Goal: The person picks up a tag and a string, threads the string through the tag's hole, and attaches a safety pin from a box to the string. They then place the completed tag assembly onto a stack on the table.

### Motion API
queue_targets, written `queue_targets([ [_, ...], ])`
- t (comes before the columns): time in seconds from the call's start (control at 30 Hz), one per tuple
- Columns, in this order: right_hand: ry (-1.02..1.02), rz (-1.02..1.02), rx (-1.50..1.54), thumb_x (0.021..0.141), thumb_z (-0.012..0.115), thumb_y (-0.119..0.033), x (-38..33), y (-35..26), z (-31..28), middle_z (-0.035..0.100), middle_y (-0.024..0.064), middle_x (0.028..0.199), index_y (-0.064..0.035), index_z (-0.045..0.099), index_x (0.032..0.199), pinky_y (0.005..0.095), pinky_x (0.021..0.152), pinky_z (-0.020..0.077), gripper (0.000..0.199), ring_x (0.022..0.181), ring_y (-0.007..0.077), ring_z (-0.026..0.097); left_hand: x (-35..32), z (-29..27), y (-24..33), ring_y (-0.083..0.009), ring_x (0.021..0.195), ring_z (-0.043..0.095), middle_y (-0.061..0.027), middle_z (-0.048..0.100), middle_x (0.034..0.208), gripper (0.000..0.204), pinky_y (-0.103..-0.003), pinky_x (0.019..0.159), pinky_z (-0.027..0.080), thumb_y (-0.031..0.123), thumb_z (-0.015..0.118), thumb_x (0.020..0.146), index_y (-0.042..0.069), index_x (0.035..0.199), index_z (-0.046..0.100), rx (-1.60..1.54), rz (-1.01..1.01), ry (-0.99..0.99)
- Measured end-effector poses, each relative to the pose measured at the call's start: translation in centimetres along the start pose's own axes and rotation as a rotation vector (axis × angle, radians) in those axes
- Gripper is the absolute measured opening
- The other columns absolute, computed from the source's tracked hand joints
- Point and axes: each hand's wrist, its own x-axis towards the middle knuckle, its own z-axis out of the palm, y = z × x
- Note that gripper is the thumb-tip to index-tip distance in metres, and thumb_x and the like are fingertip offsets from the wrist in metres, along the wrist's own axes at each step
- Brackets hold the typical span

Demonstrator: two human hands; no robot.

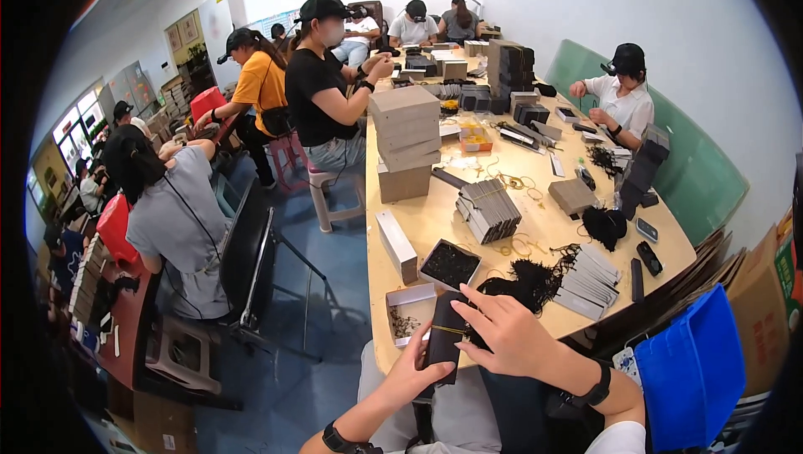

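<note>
A dark, flat-sided bundle (442, 344) stands tilted over the near table edge, a thin yellow band running round its middle. My left hand (411, 377) grips it from the left and below, thumb along its face. From the right, my right hand (508, 335) has bent fingers on the bundle's upper part and its thumb close to the band. Beside the bundle sits an open box with small, brownish loose bits (403, 327). Just beyond is another open box filled with black pieces (452, 265). A heap of black cords (535, 283) lies right of it, next to fanned grey strips (588, 283).
A banded row of grey cards (488, 211), a tall stack of grey boxes (407, 140) and a long white box (396, 247) stand on the table (535, 176). A blue bin (693, 370) is at my right. Several people work around the tables; a black chair (255, 257) stands left.
</note>
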Motion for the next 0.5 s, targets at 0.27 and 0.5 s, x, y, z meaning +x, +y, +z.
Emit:
queue_targets([
  [0.27, 0.194, 0.127, 0.053, 0.073, 0.071, -0.014, -1.6, -0.5, 2.6, 0.063, 0.0106, 0.093, -0.0020, 0.058, 0.097, 0.0300, 0.058, 0.0523, 0.030, 0.075, 0.0243, 0.065, 0.5, -0.6, -1.1, -0.0281, 0.105, 0.061, -0.0169, 0.054, 0.121, 0.064, -0.039, 0.094, 0.050, 0.022, 0.060, 0.084, 0.004, 0.137, 0.029, -0.556, -0.140, -0.299],
  [0.5, 0.252, -0.012, -0.239, 0.069, 0.070, -0.009, -0.8, -0.2, 2.8, 0.066, 0.0120, 0.092, 0.0022, 0.059, 0.100, 0.0289, 0.057, 0.0530, 0.035, 0.069, 0.0217, 0.066, 0.2, -0.2, -0.3, -0.0272, 0.105, 0.061, -0.0163, 0.055, 0.119, 0.066, -0.038, 0.093, 0.049, 0.024, 0.062, 0.085, 0.004, 0.138, 0.029, -0.427, -0.187, -0.276],
])
